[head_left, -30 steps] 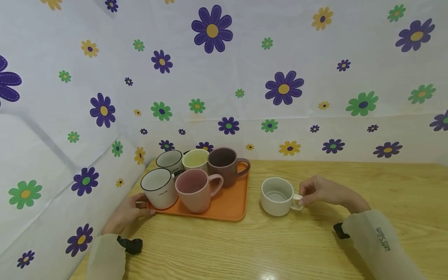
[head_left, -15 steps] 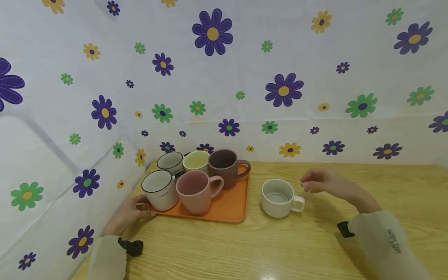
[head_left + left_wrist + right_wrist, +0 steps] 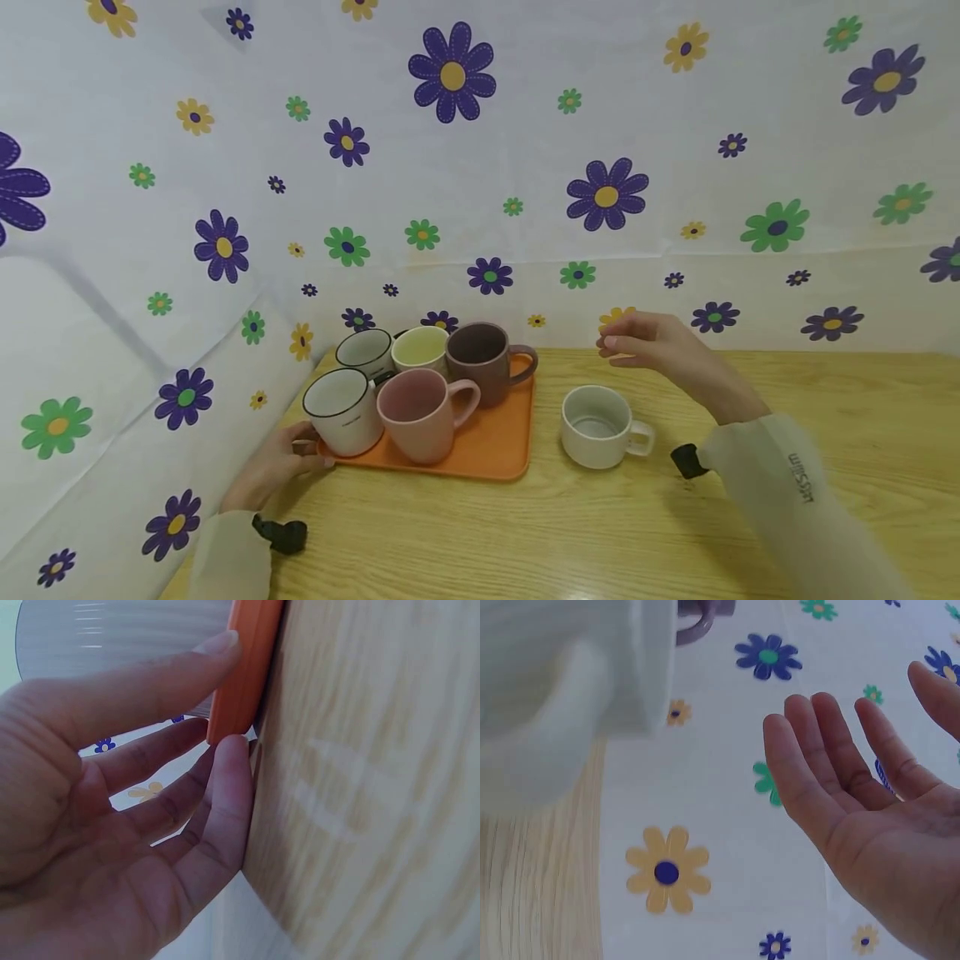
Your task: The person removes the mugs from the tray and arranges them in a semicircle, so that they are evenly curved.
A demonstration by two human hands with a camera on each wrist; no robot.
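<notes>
Leaving cream cup (image 3: 596,443): right hand (image 3: 654,342), released, relaxed | left hand (image 3: 282,461): pinching orange tray (image 3: 491,442) | cup: unheld on bench (image 3: 465,537), beside tray

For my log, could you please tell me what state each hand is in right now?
Left hand: pinching the orange tray at its corner.
Right hand: open, holding nothing.

We see a left sleeve (image 3: 231,557) and a right sleeve (image 3: 783,479), both pale beige and long, above a bare left hand (image 3: 273,460) and right hand (image 3: 663,346). By each cuff we notice a black attachment, the left one (image 3: 285,536) knobby, the right one (image 3: 687,460) blockier. Dark lettering (image 3: 801,477) marks the right sleeve.
</notes>
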